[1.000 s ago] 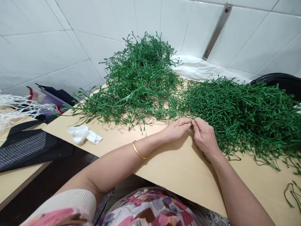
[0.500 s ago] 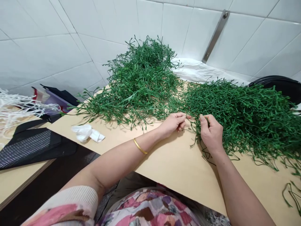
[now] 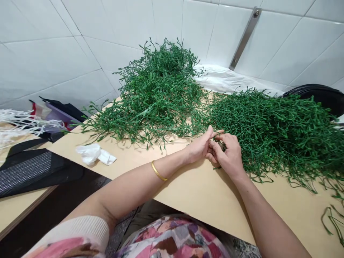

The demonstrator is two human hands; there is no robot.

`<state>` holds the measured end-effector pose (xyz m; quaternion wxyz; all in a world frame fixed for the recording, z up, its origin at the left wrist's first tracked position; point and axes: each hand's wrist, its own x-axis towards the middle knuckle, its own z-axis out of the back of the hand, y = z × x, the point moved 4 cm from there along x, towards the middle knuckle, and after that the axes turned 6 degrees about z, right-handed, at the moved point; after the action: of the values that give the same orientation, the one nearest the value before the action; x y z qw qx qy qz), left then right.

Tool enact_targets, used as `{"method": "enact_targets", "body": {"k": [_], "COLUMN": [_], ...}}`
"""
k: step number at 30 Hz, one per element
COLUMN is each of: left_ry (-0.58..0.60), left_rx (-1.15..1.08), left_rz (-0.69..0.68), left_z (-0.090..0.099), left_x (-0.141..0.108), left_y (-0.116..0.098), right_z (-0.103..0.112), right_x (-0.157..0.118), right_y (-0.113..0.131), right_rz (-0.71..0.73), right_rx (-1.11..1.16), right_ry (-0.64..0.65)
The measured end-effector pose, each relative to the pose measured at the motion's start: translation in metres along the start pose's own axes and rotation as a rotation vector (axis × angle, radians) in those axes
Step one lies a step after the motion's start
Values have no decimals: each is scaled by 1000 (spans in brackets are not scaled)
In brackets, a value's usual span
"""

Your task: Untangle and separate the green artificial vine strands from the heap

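My left hand (image 3: 202,146) is over the near edge of the green stems, its thumb raised and index finger stretched out, its lower fingers bent against the other hand. My right hand (image 3: 229,154) meets it there, fingers closed round thin green artificial stems (image 3: 221,145), mostly hidden by the fingers. Behind the hands rises a tall heap of green stems (image 3: 161,82) with small forked tips. A second, flatter pile of the same stems (image 3: 268,129) lies right of my right hand.
White crumpled tissue (image 3: 95,154) lies on the tan table (image 3: 177,182) at left. White netting (image 3: 24,125) and a black mesh item (image 3: 29,172) are on another surface at far left. Loose stems (image 3: 334,222) lie far right. A metal bar (image 3: 245,39) is fixed to the tiled wall.
My hands have come together; the right moved left to meet the left. My left thumb and index finger have spread from a pinch. The dangling stems near my right hand are now mostly hidden.
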<state>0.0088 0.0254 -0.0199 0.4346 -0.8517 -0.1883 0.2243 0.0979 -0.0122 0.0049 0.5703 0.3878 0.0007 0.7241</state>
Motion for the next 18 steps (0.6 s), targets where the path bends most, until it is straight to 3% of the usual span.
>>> {"method": "enact_targets", "body": {"k": [2, 4, 9, 12, 18], "left_ry": [-26, -129, -422, -451, -389], "left_rx": [73, 154, 206, 87, -282], "left_rz": [40, 38, -192, -232, -162], "left_z": [-1, 0, 9, 13, 15], "left_x": [-1, -4, -14, -13, -8], "left_y": [1, -1, -19, -20, -8], "right_z": [1, 2, 1, -2, -5], "right_x": [0, -1, -1, 0, 0], "right_y": [0, 0, 2, 4, 4], "right_rz": [-33, -74, -104, -56, -69], "right_rx": [63, 133, 167, 116, 120], "right_ry": [-5, 3, 42, 104, 138]}}
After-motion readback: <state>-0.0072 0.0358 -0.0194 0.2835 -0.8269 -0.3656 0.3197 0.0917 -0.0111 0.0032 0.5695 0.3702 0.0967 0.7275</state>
